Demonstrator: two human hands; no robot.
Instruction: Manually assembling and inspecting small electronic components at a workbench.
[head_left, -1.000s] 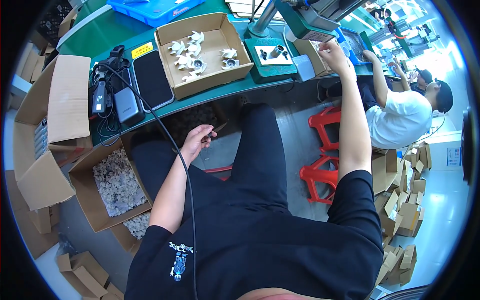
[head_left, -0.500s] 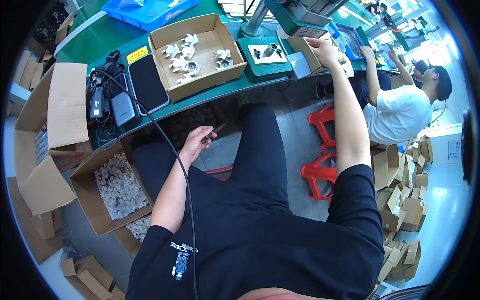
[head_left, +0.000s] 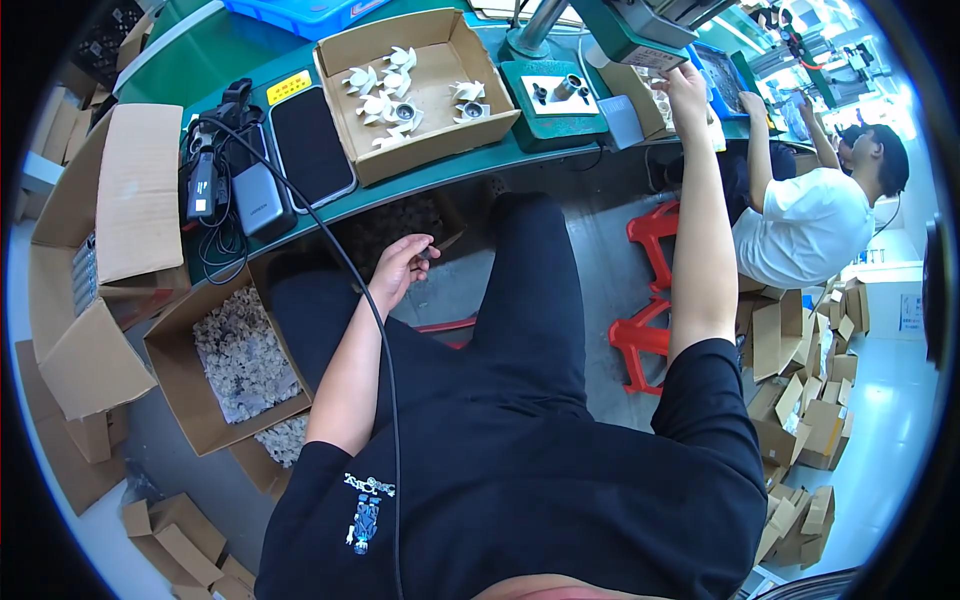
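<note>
My left hand point(head_left: 402, 268) hovers above my lap with its fingers curled round a small dark piece point(head_left: 428, 253), too small to name. To the right, my right hand point(head_left: 686, 98) is raised beside the green head of a bench press point(head_left: 640, 52), above a cardboard box point(head_left: 652, 118) on the bench. Its fingers are pinched together; what they hold, if anything, is hidden. Under the press stands a green base with a metal fixture point(head_left: 560, 94). Left of it, an open carton point(head_left: 355, 165) holds several white bladed impellers point(head_left: 400, 82).
A black tablet-like slab point(head_left: 312, 145), a power bank point(head_left: 262, 208) and cables lie on the bench's left. Cartons of pale parts point(head_left: 245, 355) stand by my left leg. Red stools point(head_left: 640, 340) are on the right. A co-worker in white point(head_left: 810, 225) sits beyond. A black cable crosses my view.
My right hand has risen and moved right from the box to beside the press head. My left hand has turned slightly, still curled. The whole view has shifted a little.
</note>
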